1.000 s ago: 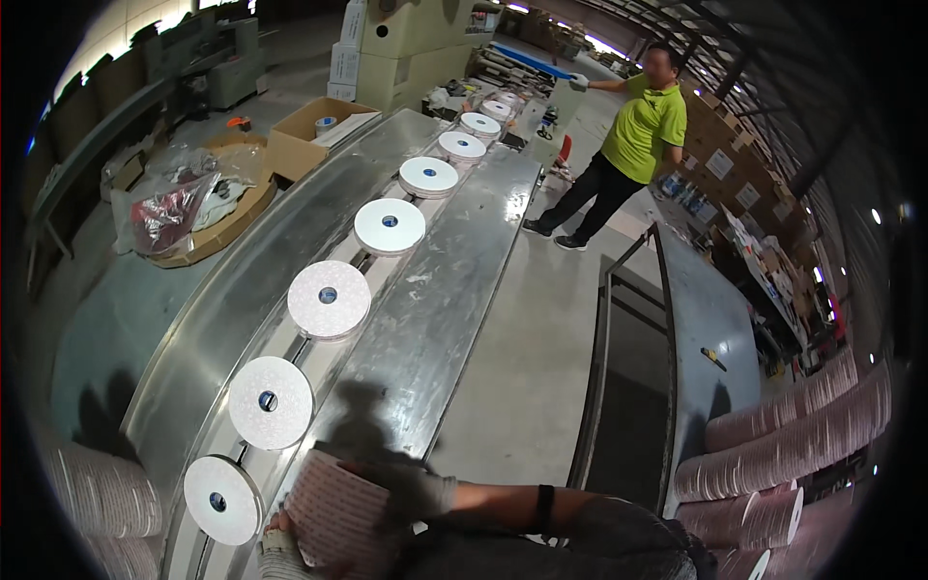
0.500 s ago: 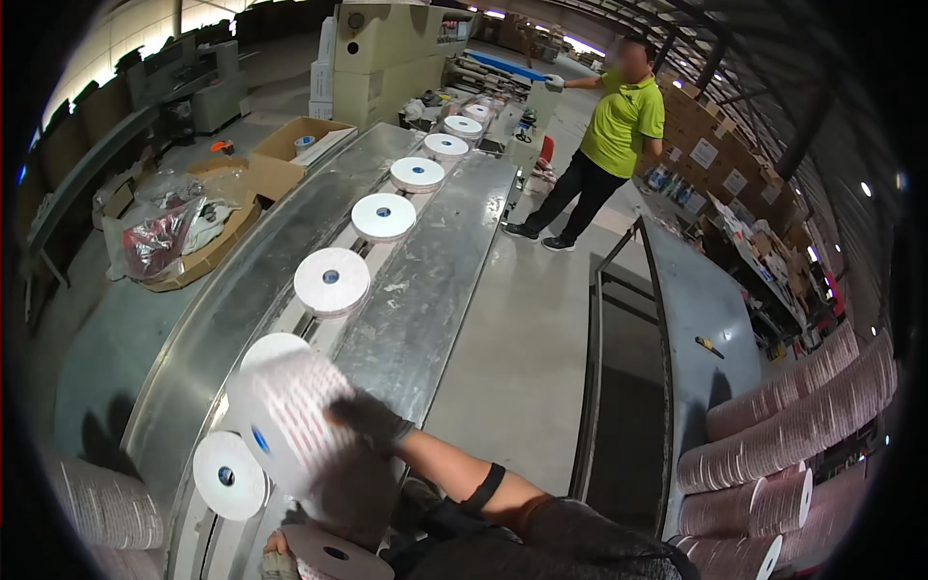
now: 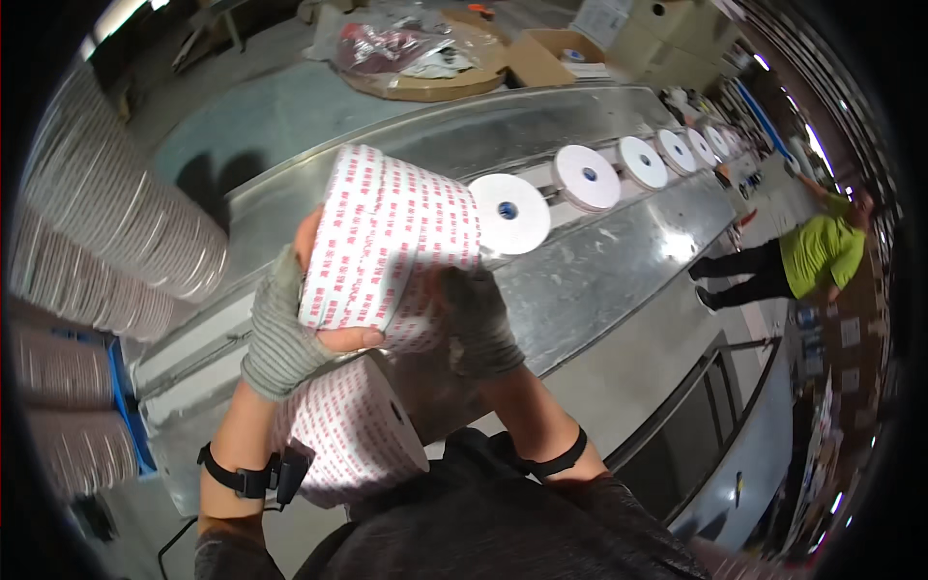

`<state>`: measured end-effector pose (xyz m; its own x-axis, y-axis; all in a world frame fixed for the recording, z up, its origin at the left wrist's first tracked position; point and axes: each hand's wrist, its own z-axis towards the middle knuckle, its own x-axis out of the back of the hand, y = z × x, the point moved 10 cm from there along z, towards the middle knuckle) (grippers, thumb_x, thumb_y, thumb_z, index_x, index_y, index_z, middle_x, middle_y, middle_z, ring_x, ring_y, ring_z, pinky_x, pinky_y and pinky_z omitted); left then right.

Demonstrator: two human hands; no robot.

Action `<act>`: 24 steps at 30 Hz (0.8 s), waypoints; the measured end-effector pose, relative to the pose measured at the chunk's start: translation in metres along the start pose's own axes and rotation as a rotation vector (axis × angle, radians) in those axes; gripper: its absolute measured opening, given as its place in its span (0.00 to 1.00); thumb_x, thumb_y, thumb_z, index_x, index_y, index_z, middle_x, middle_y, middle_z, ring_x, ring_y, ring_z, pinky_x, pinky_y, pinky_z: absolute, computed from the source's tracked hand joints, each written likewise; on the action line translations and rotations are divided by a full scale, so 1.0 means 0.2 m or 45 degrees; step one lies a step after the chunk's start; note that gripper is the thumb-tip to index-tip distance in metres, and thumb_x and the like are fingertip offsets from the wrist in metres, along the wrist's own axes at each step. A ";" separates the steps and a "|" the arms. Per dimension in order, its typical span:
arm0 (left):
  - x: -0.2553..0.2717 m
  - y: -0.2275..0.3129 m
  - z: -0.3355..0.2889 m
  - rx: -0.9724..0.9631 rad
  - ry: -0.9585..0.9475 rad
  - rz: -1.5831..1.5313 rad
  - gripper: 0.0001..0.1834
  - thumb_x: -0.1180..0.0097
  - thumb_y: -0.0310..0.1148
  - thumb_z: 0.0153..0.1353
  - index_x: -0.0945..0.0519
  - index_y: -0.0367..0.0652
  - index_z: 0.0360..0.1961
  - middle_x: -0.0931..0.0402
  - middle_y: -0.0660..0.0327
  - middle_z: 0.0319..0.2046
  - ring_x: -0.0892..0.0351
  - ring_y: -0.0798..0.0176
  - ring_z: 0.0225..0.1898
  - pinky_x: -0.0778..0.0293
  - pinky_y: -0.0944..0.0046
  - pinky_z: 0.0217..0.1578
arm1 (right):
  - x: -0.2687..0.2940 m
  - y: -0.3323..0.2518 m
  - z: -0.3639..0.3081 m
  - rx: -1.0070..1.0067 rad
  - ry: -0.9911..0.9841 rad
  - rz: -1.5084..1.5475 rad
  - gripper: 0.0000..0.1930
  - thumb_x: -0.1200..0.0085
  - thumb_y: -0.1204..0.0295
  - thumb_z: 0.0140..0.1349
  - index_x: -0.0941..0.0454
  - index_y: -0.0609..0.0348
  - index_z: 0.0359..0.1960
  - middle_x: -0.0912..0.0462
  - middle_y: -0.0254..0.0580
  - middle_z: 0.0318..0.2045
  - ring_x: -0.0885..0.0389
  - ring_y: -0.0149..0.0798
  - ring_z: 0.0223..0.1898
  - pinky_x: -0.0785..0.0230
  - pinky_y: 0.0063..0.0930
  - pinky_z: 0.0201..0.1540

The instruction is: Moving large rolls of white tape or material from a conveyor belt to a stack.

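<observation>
Between my two hands is a thick white tape roll (image 3: 396, 246) with red print around its side, tilted above the conveyor. My left hand (image 3: 285, 324), in a grey fingerless glove, is closed on its near left side, thumb across the lower edge. At the right side my gloved right hand (image 3: 480, 324) grips it too; its fingertips are partly lost in shadow. Just below, close to my body, another printed roll (image 3: 348, 430) lies on its side with its core hole showing. A white roll (image 3: 510, 215) with a blue core sits on the conveyor right behind the held one.
Several more white rolls (image 3: 587, 177) run in a line along the metal conveyor table (image 3: 619, 251). Tall stacks of rolls (image 3: 126, 188) stand at the left. A person in a yellow-green shirt (image 3: 822, 253) is at the right, beyond a grey bench (image 3: 744, 454). Cardboard boxes (image 3: 541, 58) lie behind.
My view has swung left. The held roll, before gripped by my right hand over the line, is now near my body, and my left hand has left the lower roll to grip it.
</observation>
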<state>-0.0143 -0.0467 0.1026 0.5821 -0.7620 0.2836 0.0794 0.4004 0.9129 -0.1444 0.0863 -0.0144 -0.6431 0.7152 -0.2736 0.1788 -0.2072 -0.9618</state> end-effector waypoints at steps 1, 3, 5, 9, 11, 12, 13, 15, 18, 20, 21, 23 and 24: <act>0.05 -0.05 -0.05 0.037 0.032 -0.043 0.58 0.21 0.39 0.31 0.38 0.33 0.65 0.29 0.54 0.57 0.31 0.60 0.59 0.33 0.61 0.58 | -0.02 0.04 -0.01 0.009 0.010 0.022 0.19 0.41 0.69 0.55 0.25 0.55 0.49 0.20 0.45 0.42 0.20 0.44 0.45 0.26 0.34 0.49; 0.27 -0.43 -0.21 0.472 0.154 -0.399 0.49 0.24 0.41 0.40 0.34 0.36 0.64 0.26 0.56 0.54 0.27 0.60 0.56 0.28 0.61 0.55 | -0.16 0.00 -0.14 -0.109 -0.160 -0.039 0.23 0.41 0.70 0.55 0.29 0.56 0.54 0.20 0.47 0.45 0.20 0.46 0.47 0.26 0.35 0.50; 0.39 -0.49 -0.29 0.710 0.148 -0.854 0.43 0.26 0.41 0.46 0.32 0.36 0.61 0.23 0.57 0.51 0.23 0.61 0.51 0.25 0.62 0.52 | -0.16 -0.06 -0.20 -0.201 -0.295 -0.118 0.27 0.41 0.71 0.56 0.32 0.57 0.58 0.20 0.49 0.48 0.21 0.47 0.49 0.27 0.37 0.51; 0.58 -0.53 -0.41 0.552 0.400 -0.607 0.38 0.27 0.42 0.50 0.29 0.36 0.59 0.21 0.58 0.48 0.20 0.65 0.45 0.24 0.65 0.46 | -0.06 -0.10 -0.18 -0.209 -0.358 -0.880 0.41 0.34 0.65 0.49 0.40 0.55 0.66 0.24 0.51 0.54 0.24 0.51 0.54 0.30 0.38 0.55; 0.65 -0.58 -0.48 0.571 0.475 -0.331 0.37 0.29 0.42 0.52 0.30 0.38 0.59 0.21 0.59 0.46 0.21 0.68 0.42 0.24 0.67 0.42 | 0.00 -0.08 -0.31 0.181 -0.538 -1.340 0.45 0.31 0.59 0.45 0.41 0.51 0.66 0.25 0.50 0.55 0.24 0.56 0.52 0.30 0.40 0.54; 0.68 -0.65 -0.54 0.675 0.516 -0.260 0.36 0.30 0.42 0.54 0.31 0.38 0.59 0.21 0.59 0.45 0.22 0.71 0.39 0.25 0.69 0.39 | 0.05 0.03 -0.42 0.116 -0.696 -1.717 0.45 0.31 0.56 0.44 0.40 0.49 0.66 0.25 0.50 0.54 0.24 0.58 0.51 0.29 0.42 0.53; 0.63 -0.59 -0.49 0.594 0.557 -0.347 0.35 0.31 0.43 0.55 0.32 0.38 0.59 0.21 0.61 0.40 0.24 0.72 0.35 0.26 0.70 0.36 | 0.06 0.13 -0.47 0.047 -0.845 -2.099 0.46 0.31 0.54 0.44 0.40 0.48 0.65 0.25 0.50 0.53 0.24 0.61 0.50 0.28 0.44 0.52; 0.60 -0.60 -0.49 0.597 0.525 -0.322 0.35 0.33 0.45 0.56 0.33 0.38 0.59 0.22 0.64 0.35 0.27 0.74 0.31 0.28 0.72 0.32 | -0.04 0.12 -0.40 0.060 -0.774 -1.981 0.43 0.29 0.58 0.42 0.36 0.53 0.61 0.24 0.49 0.50 0.24 0.57 0.48 0.29 0.43 0.49; 0.57 -0.59 -0.50 0.730 0.447 -0.344 0.34 0.36 0.49 0.58 0.32 0.39 0.59 0.26 0.65 0.30 0.29 0.74 0.29 0.30 0.72 0.29 | -0.39 -0.25 -0.27 0.570 -0.634 -1.528 0.38 0.26 0.67 0.39 0.28 0.63 0.55 0.22 0.45 0.43 0.24 0.50 0.43 0.29 0.42 0.43; 0.46 -0.55 -0.39 0.692 0.379 -0.415 0.34 0.37 0.49 0.60 0.34 0.40 0.59 0.25 0.65 0.31 0.29 0.74 0.29 0.29 0.71 0.31 | -0.63 -0.25 -0.20 1.014 -0.793 -1.201 0.43 0.26 0.55 0.38 0.31 0.66 0.55 0.26 0.50 0.47 0.31 0.52 0.55 0.39 0.43 0.60; 0.36 -0.47 -0.32 0.608 0.331 -0.522 0.32 0.39 0.46 0.62 0.34 0.40 0.60 0.25 0.64 0.34 0.28 0.74 0.32 0.29 0.71 0.33 | -0.66 -0.07 -0.04 0.415 -0.632 -0.802 0.50 0.26 0.48 0.36 0.34 0.67 0.57 0.28 0.54 0.50 0.33 0.54 0.57 0.42 0.44 0.62; 0.31 -0.44 -0.28 0.601 0.434 -0.675 0.28 0.41 0.43 0.63 0.32 0.39 0.58 0.24 0.61 0.40 0.26 0.71 0.37 0.27 0.70 0.38 | -0.84 -0.07 -0.03 0.862 -0.624 -0.906 0.58 0.31 0.39 0.38 0.42 0.73 0.61 0.32 0.64 0.53 0.33 0.58 0.59 0.45 0.43 0.65; 0.37 -0.49 -0.32 0.579 0.379 -0.498 0.27 0.42 0.43 0.64 0.32 0.38 0.58 0.24 0.60 0.43 0.25 0.69 0.39 0.27 0.69 0.40 | -0.84 -0.03 0.00 0.549 -0.627 -0.688 0.60 0.33 0.36 0.39 0.46 0.70 0.64 0.33 0.64 0.55 0.34 0.59 0.60 0.47 0.43 0.67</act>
<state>0.0724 -0.1097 0.0149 0.7833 -0.6085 -0.1272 0.0192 -0.1809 0.9833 -0.0381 -0.0332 0.0369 -0.8270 0.4378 0.3528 -0.4819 -0.2285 -0.8459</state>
